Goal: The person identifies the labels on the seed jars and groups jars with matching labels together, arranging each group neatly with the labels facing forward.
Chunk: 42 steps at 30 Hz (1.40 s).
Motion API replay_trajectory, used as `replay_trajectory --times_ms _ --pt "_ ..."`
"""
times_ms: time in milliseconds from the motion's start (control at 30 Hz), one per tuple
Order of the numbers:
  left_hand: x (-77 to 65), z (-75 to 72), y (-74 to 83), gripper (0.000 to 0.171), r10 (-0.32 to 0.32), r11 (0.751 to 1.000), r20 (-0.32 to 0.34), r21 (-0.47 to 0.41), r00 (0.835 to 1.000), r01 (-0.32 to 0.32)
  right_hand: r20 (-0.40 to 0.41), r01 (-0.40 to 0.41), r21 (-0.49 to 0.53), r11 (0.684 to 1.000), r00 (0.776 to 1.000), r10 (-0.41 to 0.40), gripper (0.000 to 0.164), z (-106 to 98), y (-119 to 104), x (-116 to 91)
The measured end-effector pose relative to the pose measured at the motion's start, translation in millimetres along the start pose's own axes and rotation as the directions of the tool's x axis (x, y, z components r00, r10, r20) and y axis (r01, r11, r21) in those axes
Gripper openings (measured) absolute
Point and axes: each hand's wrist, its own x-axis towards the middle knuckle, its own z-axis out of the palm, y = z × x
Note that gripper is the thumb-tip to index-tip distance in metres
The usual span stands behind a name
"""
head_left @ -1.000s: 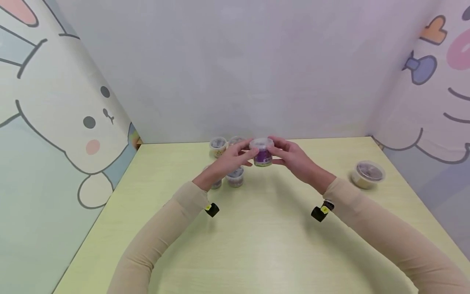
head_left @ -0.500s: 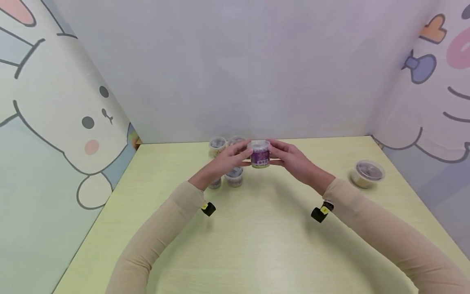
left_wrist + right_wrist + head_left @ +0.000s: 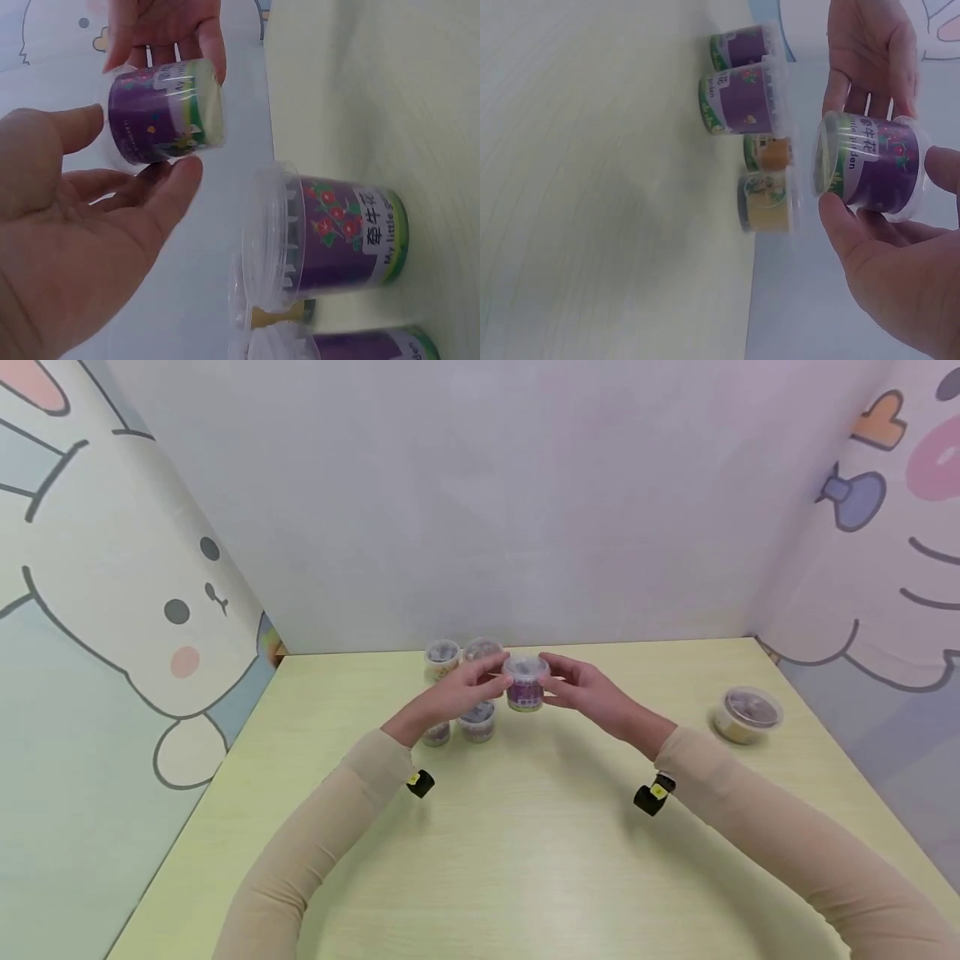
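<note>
Between both hands I hold a small clear-lidded plastic tub (image 3: 526, 693) with a purple flower-printed label, raised above the table. My left hand (image 3: 459, 693) grips its left side with thumb and fingers, and my right hand (image 3: 592, 696) grips the right side. In the left wrist view the tub (image 3: 154, 112) shows its pale contents through the bottom edge. Two more purple tubs (image 3: 477, 724) stand on the table below my left hand, one partly hidden by it. Behind them stand two tubs with yellow or orange labels (image 3: 769, 201), one partly covered by the hand.
A wider lidded tub (image 3: 747, 715) stands alone at the right of the pale wooden table (image 3: 525, 860). A plain back wall (image 3: 510, 510) rises at the table's far edge. Cartoon-printed side walls (image 3: 97, 693) border it left and right.
Both hands have brought the tub slightly left and lower in the head view, nearer the standing purple tubs. Their grip on it stays, and the standing tubs have not moved.
</note>
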Motion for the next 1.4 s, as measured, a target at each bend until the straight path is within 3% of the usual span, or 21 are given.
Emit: replay_trajectory --times_ms 133,300,500,700,867,1133,1400 --pt "-0.2 -2.4 -9.8 0.066 -0.020 0.970 0.025 0.241 0.999 0.014 0.020 -0.010 -0.066 0.998 1.000 0.011 0.075 1.6 10.5 0.0" --pt "0.5 -1.5 -15.4 0.062 0.008 0.904 0.087 0.426 0.996 -0.045 0.059 -0.022 -0.084 0.996 0.998 0.027 0.074 3.5 23.9 -1.2" --pt "1.9 2.2 -15.1 0.059 -0.010 0.810 0.118 0.583 0.993 -0.061 0.079 -0.018 -0.120 0.993 0.997 0.027 0.075 6.7 38.0 1.4" --pt "1.1 6.5 -17.7 0.059 -0.063 0.751 0.132 0.659 0.989 -0.040 0.071 -0.013 -0.155 0.988 0.997 0.024 0.075 10.3 49.0 5.4" --pt "1.4 9.2 -20.8 0.059 -0.063 0.726 0.138 0.686 0.988 -0.049 0.087 -0.001 -0.156 0.988 0.996 0.015 0.076 11.9 55.0 7.4" --pt "1.1 11.6 -22.4 0.056 -0.013 0.710 0.160 0.696 0.987 -0.104 0.079 -0.009 -0.168 0.986 0.997 0.023 0.070 14.9 54.3 6.6" --pt "0.2 11.4 -23.5 0.057 -0.023 0.724 0.153 0.684 0.988 -0.089 0.063 0.027 -0.360 0.933 0.998 -0.005 0.064 17.9 50.4 9.5"
